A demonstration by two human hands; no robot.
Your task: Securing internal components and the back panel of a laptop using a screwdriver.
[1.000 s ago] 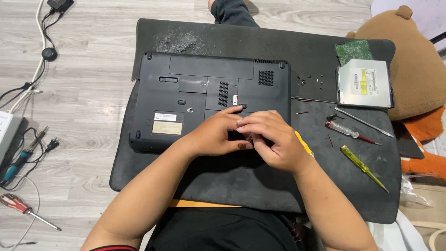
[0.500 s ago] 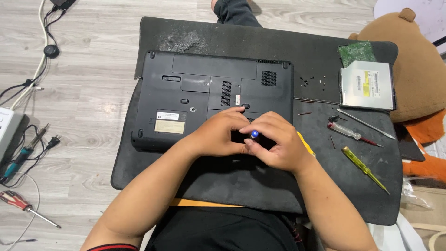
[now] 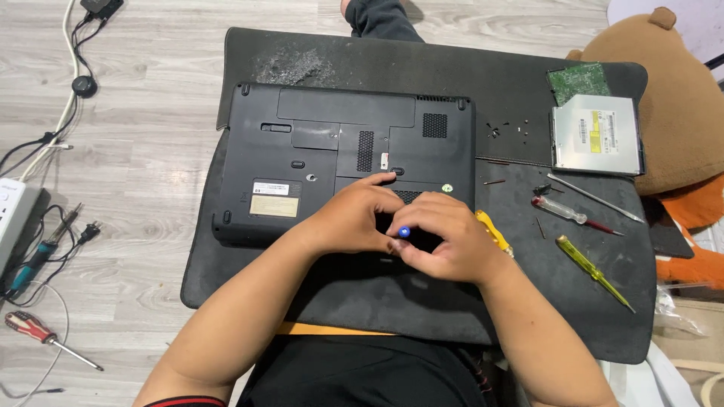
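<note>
Together, the left hand (image 3: pixel 354 215) and right hand (image 3: pixel 445 237) clench their fingers around a small blue-capped screwdriver (image 3: pixel 403 232), only its round blue tip showing between them, over the near edge of an upturned black laptop (image 3: pixel 332 151) on the dark mat (image 3: pixel 452 68).

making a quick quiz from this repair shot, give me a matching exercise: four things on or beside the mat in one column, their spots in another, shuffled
Things:
1. laptop
2. optical drive
3. red-handled screwdriver
4. yellow-green screwdriver

Places:
A. on the wooden floor, left of the mat
B. upside down on the mat, under both hands
C. at the mat's far right corner, beside a green circuit board
D. on the mat's right side, nearest the right forearm

Pairs: 1-B, 2-C, 3-A, 4-D
</note>
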